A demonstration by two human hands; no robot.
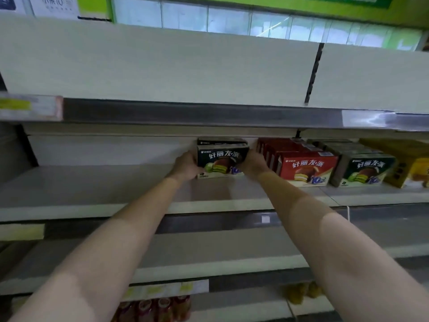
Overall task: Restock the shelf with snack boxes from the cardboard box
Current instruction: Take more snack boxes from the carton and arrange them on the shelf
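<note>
Head view: a green box point(221, 161) is clamped between the left hand point(186, 166) and right hand point(253, 165) on the shelf point(92, 189). Light, rigid cardboard is judged; side panels are best gripped.

Both arms reach up to the shelf point(92, 182), and the left hand point(186, 167) and right hand point(251, 166) clasp a dark green snack box point(221, 160) by its two ends, thumbs curled onto its front. The box sits on the shelf board, another dark box point(220, 141) just behind it. Just right of the right hand stands a row of red snack boxes point(308, 168), then a green box point(364, 171) and yellow boxes point(413, 166) further right. Left of the left hand, bare board. Bottles point(153, 307) stand far below the arms.
</note>
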